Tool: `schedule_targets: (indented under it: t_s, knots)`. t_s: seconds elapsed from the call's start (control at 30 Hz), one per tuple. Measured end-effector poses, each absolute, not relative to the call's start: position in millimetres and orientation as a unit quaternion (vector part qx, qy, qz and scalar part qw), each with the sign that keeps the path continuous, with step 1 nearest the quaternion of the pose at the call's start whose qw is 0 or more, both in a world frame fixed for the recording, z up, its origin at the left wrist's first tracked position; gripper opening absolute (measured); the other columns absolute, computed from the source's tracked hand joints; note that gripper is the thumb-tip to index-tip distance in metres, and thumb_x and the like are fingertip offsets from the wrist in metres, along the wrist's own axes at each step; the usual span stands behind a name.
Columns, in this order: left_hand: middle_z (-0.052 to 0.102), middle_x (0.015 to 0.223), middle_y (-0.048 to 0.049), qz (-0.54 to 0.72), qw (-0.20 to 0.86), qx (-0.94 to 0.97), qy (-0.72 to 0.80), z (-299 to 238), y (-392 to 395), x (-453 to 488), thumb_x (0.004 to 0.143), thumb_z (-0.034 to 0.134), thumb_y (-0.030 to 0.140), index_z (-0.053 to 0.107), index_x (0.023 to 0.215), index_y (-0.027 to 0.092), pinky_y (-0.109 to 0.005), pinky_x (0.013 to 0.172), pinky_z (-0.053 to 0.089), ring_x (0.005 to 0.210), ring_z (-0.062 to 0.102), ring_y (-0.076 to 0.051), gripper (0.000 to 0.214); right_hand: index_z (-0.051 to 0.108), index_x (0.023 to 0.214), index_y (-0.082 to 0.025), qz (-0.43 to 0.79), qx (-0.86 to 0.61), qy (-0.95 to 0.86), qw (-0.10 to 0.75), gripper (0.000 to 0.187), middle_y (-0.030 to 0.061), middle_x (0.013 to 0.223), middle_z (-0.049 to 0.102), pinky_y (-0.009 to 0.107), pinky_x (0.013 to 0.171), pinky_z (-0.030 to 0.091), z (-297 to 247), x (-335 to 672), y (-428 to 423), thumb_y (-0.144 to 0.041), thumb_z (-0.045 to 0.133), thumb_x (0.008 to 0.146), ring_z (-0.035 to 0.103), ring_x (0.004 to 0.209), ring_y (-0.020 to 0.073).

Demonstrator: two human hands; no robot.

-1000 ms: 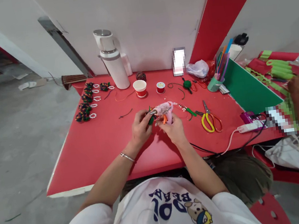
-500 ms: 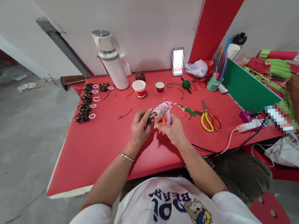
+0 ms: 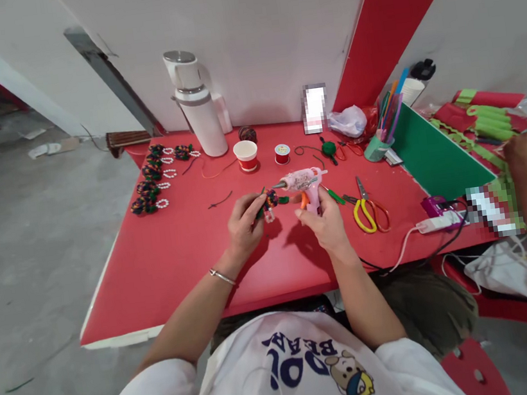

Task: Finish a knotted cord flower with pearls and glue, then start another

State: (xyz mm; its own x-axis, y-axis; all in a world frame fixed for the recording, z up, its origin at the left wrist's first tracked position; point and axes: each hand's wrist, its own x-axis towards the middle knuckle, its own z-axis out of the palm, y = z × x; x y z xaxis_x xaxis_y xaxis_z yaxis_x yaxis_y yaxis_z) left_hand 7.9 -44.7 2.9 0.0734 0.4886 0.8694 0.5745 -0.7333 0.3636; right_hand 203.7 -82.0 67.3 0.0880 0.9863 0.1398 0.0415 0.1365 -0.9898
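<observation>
My right hand point(image 3: 325, 221) grips a pink glue gun point(image 3: 303, 183) by its handle, nozzle pointing left, a short way above the red table point(image 3: 179, 260). My left hand point(image 3: 244, 224) pinches a small multicoloured woven ornament point(image 3: 271, 200) with green ends. The gun's nozzle sits just to the right of and above the ornament, apart from it. A black cord runs from the gun off the table's front edge.
Yellow and orange scissors point(image 3: 366, 210) lie right of my hand. A white flask point(image 3: 197, 106), paper cup point(image 3: 246, 155), red spool point(image 3: 282, 153) and finished ornaments point(image 3: 148, 188) stand farther back. A power strip point(image 3: 439, 222) is at right, where another person's hand point(image 3: 524, 153) works.
My right hand drew the glue gun to the right and up, away from the ornament. The ornament in my left hand now shows clearly.
</observation>
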Motion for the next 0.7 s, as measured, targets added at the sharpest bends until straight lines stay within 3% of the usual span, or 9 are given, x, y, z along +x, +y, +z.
schedule_targets:
  t_s: [0.17,0.43,0.7]
  knots:
    - [0.068,0.119,-0.0108,-0.575,0.036,-0.743,-0.341,0,-43,8,0.098,0.057,0.013,0.064,0.139,0.029,-0.034,0.091,0.06,0.107,0.069,-0.02,0.044,0.071,0.1,-0.021,0.453,-0.519,-0.502,0.523,0.039,0.0037,0.093,0.077,0.03,0.072,0.056,61,186,-81,-0.041,0.084,0.07,0.068,0.079,0.0183]
    - [0.066,0.123,-0.0123,-0.56,0.035,-0.759,-0.331,-3,-42,6,0.1,0.057,0.018,0.063,0.141,0.029,-0.039,0.095,0.061,0.115,0.068,-0.023,0.043,0.071,0.101,-0.021,0.478,-0.512,-0.472,0.535,0.037,-0.0004,0.081,0.07,0.025,0.059,0.05,48,168,-73,-0.043,0.078,0.072,0.06,0.065,0.0139]
    - [0.068,0.121,-0.0132,-0.543,0.04,-0.757,-0.36,-3,-43,5,0.1,0.054,0.017,0.066,0.134,0.024,-0.038,0.094,0.061,0.114,0.068,-0.023,0.037,0.07,0.101,-0.022,0.491,-0.505,-0.477,0.526,0.036,-0.0025,0.078,0.066,0.025,0.058,0.047,48,168,-76,-0.037,0.078,0.07,0.054,0.062,0.0124]
